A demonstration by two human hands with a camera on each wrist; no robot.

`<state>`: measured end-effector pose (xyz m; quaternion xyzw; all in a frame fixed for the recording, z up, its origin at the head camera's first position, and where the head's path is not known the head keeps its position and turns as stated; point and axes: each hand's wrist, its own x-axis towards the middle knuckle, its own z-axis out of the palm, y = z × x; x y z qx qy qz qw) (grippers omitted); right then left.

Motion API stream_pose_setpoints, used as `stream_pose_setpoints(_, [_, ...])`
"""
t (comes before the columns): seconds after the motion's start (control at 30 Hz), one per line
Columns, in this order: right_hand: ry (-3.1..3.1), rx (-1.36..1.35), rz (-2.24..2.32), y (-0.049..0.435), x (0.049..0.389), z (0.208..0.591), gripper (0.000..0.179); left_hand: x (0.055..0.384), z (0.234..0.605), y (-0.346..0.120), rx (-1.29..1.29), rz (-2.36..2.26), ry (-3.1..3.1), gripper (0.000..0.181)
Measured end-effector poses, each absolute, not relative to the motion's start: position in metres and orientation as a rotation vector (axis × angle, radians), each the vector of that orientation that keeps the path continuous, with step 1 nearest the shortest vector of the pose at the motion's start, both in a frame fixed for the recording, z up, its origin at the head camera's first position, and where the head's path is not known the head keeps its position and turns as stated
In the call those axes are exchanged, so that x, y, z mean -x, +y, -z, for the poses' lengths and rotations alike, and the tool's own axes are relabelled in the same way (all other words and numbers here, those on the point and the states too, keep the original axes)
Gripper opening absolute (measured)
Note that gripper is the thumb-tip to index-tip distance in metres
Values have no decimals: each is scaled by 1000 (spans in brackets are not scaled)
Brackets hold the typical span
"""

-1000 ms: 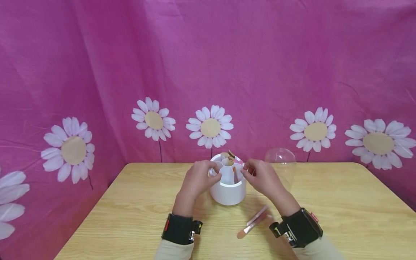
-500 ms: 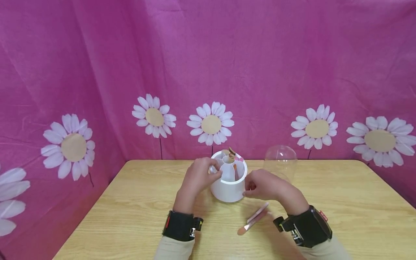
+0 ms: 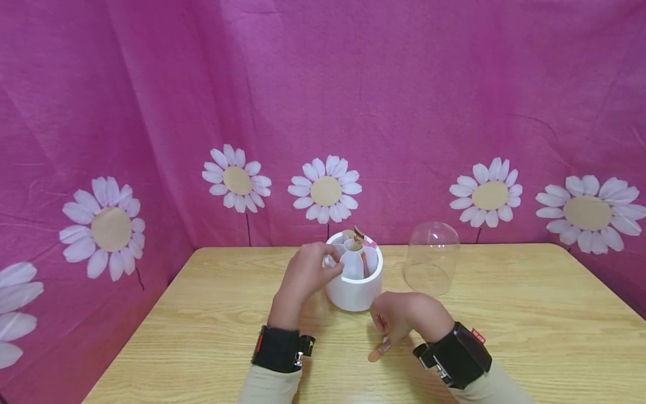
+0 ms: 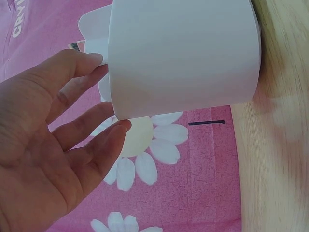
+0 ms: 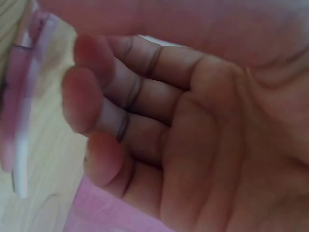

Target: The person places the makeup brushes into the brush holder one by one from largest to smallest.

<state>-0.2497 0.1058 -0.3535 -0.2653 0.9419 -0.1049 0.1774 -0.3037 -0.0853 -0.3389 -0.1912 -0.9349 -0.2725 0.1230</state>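
Pink curtain (image 3: 323, 84) with white daisies (image 3: 236, 180), behind a wood-grain table (image 3: 192, 336). Black wrist straps (image 3: 277, 349), one per arm. Clear dome (image 3: 432, 264), at right rear, standing near the holder but apart from it.

Left hand (image 3: 308, 272): thumb and fingers pinching the near-left rim of the holder, hiding part of it.

Holder (image 3: 353, 294): white, round, upright, at table centre – petal-shaped dividers inside, an orange-brown stick (image 3: 365, 265) in one compartment, a brown-tipped piece (image 3: 357, 234) rising at the back.

Right hand (image 3: 404, 314): fingers loosely bent, just right of and nearer than the holder, screening most of a brush.

Brush (image 3: 375, 356): orange-brown tip showing, pink handle blurred – whether gripped, cannot tell.
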Motion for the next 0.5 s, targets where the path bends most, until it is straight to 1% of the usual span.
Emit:
stream_pose_setpoints(0.17, [2663, 719, 282, 104, 253, 358, 46, 304, 339, -86, 566, 798, -2724, 9])
stream_pose_setpoints(0.37, [2689, 745, 264, 106, 258, 364, 30, 304, 339, -86, 568, 792, -2726, 8])
stream_pose_setpoints(0.5, [2739, 726, 285, 110, 261, 365, 26, 304, 339, -86, 563, 785, -2728, 8])
